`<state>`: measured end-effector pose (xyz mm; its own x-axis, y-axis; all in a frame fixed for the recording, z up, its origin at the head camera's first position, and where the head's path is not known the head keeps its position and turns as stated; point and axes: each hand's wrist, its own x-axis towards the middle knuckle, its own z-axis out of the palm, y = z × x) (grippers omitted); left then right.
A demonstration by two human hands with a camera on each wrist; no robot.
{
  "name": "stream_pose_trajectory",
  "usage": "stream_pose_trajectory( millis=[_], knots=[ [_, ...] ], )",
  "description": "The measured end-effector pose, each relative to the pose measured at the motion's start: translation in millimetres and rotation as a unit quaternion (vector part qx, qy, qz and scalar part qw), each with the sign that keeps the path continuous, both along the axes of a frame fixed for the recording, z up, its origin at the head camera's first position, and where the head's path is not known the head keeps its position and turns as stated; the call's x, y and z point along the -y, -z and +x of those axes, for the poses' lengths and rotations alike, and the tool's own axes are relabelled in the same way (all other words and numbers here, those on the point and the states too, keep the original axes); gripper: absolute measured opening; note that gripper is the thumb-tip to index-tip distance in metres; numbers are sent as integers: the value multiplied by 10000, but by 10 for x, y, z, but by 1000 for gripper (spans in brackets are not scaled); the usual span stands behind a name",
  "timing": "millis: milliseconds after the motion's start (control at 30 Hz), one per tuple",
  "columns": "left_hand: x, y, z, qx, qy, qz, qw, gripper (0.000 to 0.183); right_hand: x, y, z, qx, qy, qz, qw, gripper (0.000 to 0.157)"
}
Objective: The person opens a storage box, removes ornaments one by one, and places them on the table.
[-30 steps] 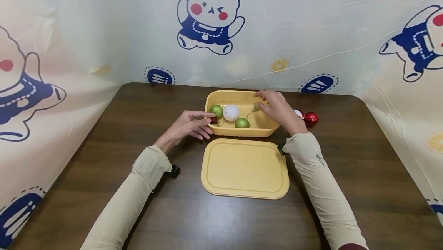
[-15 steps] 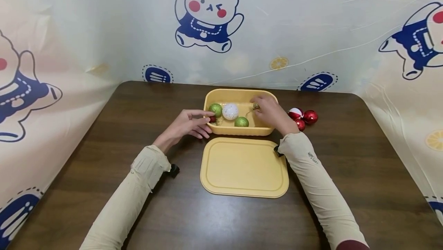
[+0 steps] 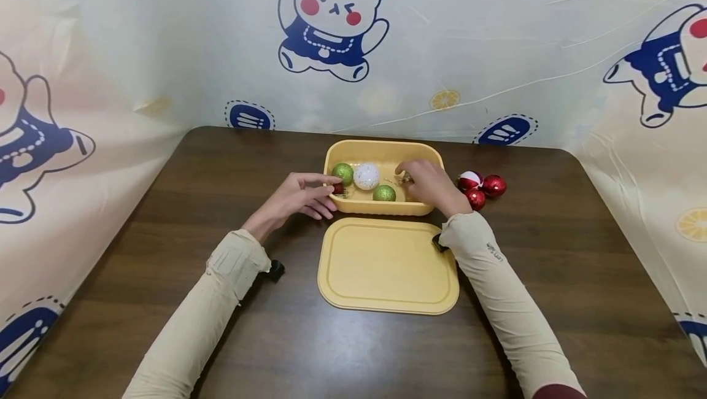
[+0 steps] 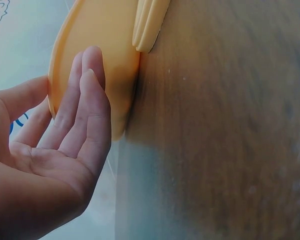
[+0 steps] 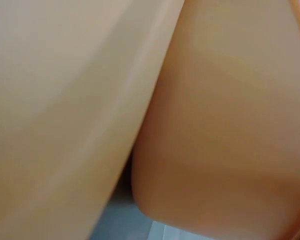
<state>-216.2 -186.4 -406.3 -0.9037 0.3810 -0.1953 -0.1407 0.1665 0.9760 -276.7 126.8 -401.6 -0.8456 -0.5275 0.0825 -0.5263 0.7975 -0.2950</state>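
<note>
A yellow plastic box (image 3: 386, 207) stands on the table with Christmas baubles in it. My left hand (image 3: 304, 196) holds its left end, thumb and index finger over the rim and the other fingers against the outer wall (image 4: 120, 30). Beside those fingertips lie a green glitter bauble (image 3: 343, 173) and a dark red bauble (image 3: 338, 189), partly hidden. A white speckled bauble (image 3: 366, 176) and another green bauble (image 3: 384, 193) sit nearby. Reaching into the right end, my right hand (image 3: 433, 187) pinches a small gold ornament (image 3: 406, 177), mostly covered by the fingers. The right wrist view shows only yellow surfaces.
In front of the box lies a flat yellow lid (image 3: 388, 266). Right of the box are a red-and-white bauble (image 3: 470, 180) and two red baubles (image 3: 494, 186). A printed curtain (image 3: 431, 37) hangs behind the dark wooden table (image 3: 563, 251).
My right hand has lowered into the box, moved a little left and closed its fingers on the gold ornament. The baubles right of the box have come into fuller view. The left hand stays put.
</note>
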Motion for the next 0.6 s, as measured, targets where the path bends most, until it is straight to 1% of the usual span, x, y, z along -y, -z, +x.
stream_pose_trajectory(
  millis=[200,467,600],
  knots=[
    [-3,-9,0,10,29,67,10000,44,-7,-1,0,89,60,-38,9999,31],
    [-3,-6,4,-39,18,-12,10000,41,-6,8,3,35,103,-114,9999,17],
    [-5,-10,6,-44,28,-42,10000,41,-14,14,-2,48,130,-213,9997,18]
  ],
)
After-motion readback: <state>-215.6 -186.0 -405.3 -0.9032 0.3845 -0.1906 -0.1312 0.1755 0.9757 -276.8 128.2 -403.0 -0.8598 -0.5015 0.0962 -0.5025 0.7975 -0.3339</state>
